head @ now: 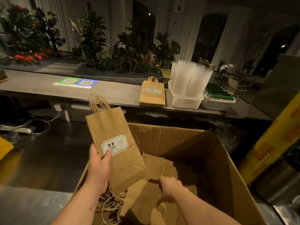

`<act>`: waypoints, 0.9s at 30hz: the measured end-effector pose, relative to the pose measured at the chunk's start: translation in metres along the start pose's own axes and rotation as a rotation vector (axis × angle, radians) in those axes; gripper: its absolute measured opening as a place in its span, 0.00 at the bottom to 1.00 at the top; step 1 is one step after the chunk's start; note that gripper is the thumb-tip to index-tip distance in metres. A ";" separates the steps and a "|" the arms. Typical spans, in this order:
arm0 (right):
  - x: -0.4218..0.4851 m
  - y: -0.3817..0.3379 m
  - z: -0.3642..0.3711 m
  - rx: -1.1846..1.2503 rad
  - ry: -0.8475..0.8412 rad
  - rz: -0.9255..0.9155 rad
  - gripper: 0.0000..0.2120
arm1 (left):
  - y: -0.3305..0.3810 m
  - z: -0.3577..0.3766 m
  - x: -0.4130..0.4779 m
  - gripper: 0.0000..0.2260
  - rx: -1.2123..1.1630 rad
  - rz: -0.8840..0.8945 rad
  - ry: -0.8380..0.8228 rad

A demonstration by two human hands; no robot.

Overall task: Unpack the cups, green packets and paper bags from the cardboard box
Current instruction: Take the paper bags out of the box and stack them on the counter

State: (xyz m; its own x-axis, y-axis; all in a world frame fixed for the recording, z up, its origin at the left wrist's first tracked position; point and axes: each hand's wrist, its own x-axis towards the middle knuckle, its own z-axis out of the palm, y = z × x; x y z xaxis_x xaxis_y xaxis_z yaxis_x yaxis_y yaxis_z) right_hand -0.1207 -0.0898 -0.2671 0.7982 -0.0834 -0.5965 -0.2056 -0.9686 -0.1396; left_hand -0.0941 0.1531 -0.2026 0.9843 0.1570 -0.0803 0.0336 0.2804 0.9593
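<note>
A labelled paper bag [113, 143] is held up at the cardboard box [178, 138]'s left side, pinched by the left hand [99, 166], thumb on top. Down inside, a second bag [146, 197] is gripped by the right hand [170, 187]. The cups [190, 78] and green packets [217, 93] are parked far right on the counter [48, 90].

At 7 o'clock the left hand [99, 166] is holding a flat brown labelled paper bag [113, 132] above the open cardboard box [227, 172]. At 5 o'clock the right hand [170, 187] is gripping a second brown paper bag [152, 166] inside.

Sheet [75, 82] with 2 QR codes on grey counter [32, 88], plants [129, 51] behind
</note>
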 end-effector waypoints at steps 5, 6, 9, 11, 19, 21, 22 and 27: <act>0.008 0.001 -0.003 0.211 -0.042 0.018 0.27 | -0.006 -0.004 -0.007 0.17 0.136 0.054 0.031; 0.005 0.006 -0.010 0.341 -0.008 0.015 0.27 | -0.007 -0.004 -0.008 0.17 0.157 0.067 0.033; -0.020 0.020 -0.040 0.693 0.212 -0.079 0.17 | -0.005 -0.004 -0.007 0.16 0.177 0.081 0.022; -0.045 0.018 -0.061 0.899 0.350 -0.181 0.11 | -0.003 -0.002 -0.005 0.16 0.175 0.080 0.013; -0.096 -0.064 -0.104 0.913 0.725 -0.367 0.06 | 0.000 -0.001 -0.003 0.20 0.135 0.004 -0.095; -0.097 -0.101 -0.085 0.821 0.646 -0.374 0.05 | 0.001 0.001 -0.007 0.19 0.079 -0.039 -0.160; -0.095 -0.117 -0.071 0.715 0.616 -0.420 0.12 | 0.002 0.001 -0.008 0.18 0.046 -0.054 -0.182; -0.068 -0.113 -0.049 0.288 0.820 -0.449 0.21 | 0.004 -0.003 -0.008 0.19 -0.087 -0.048 -0.167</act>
State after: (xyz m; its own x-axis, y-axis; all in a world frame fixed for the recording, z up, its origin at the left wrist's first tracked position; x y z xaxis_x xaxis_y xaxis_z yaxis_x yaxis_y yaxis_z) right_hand -0.1238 0.0142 -0.1715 0.9598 0.0366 0.2783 0.1698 -0.8651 -0.4719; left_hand -0.1026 0.1558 -0.1987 0.9972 -0.0155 -0.0728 0.0734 0.3661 0.9277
